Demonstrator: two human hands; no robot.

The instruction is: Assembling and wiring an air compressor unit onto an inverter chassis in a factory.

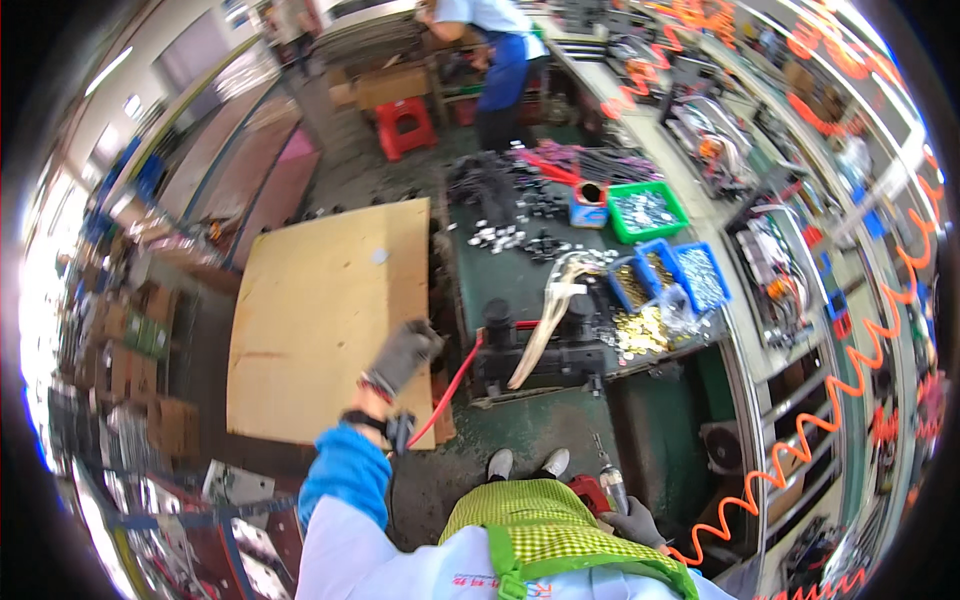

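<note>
Open plywood sheet offers passage; the bench seems crowded by black fixture and bins.

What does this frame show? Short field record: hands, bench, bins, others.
left hand: gloved, raised over the plywood board, holds nothing visible
right hand: gloved, low by the apron, gripping a power screwdriver
bench: black fixture, red hose, scattered black parts
bins: green bin, blue bins, small metal parts inside
others: a person at the far end, red stool
</note>
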